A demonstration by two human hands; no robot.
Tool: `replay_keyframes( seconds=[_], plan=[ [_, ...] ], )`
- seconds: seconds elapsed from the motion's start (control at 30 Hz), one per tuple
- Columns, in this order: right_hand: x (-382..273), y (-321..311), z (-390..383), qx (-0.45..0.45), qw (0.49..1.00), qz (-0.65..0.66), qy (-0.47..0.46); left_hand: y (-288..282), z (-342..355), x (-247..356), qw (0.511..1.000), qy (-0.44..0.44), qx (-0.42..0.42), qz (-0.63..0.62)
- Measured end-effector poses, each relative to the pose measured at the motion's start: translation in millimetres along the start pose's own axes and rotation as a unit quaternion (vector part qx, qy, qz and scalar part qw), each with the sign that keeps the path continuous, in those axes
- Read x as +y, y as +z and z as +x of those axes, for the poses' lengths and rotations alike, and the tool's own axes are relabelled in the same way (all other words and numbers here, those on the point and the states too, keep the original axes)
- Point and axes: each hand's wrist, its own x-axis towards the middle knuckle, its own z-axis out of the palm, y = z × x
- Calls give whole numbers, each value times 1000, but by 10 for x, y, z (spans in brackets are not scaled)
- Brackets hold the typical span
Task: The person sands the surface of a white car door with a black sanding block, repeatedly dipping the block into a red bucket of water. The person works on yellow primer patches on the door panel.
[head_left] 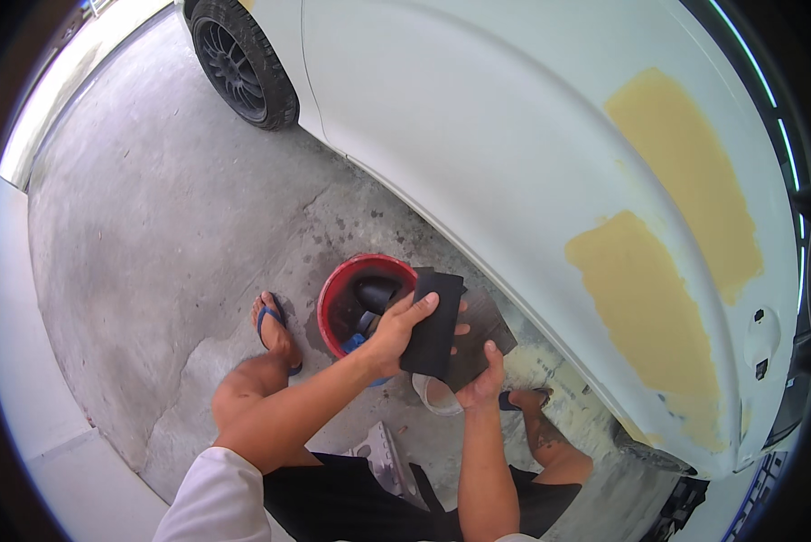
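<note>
My left hand (394,333) grips a black sheet (433,336), thumb on its face, above a red bucket (333,285). My right hand (481,381) holds a dark grey, worn-looking sheet (484,322) behind and right of the black one, with its thumb on the front. Both look like sandpaper. The bucket contains dark objects (375,294) and a blue item (352,343), partly hidden by my left hand. Below the sheets stands a small white container (431,403), partly covered by my right hand.
A white car body (460,135) fills the upper right, with yellowish filler patches (645,307) and a wheel (234,72) at upper left. My sandalled feet rest on grey concrete (135,253) either side of the bucket. A light slotted object (383,456) lies between my legs.
</note>
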Motion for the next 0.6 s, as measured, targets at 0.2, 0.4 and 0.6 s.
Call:
replay_keyframes(
  seconds=[0.2, 0.4, 0.6],
  plan=[
    [-362, -156, -25, 109, 994, -16, 17, -142, 14, 635, 834, 208, 125, 496],
    [-631, -37, -46, 59, 992, -86, 77, -113, 69, 165, 823, 93, 77, 555],
    [-442, 225, 81, 103, 938, -304, -132, -175, 151, 12, 870, 128, 17, 476]
  ],
)
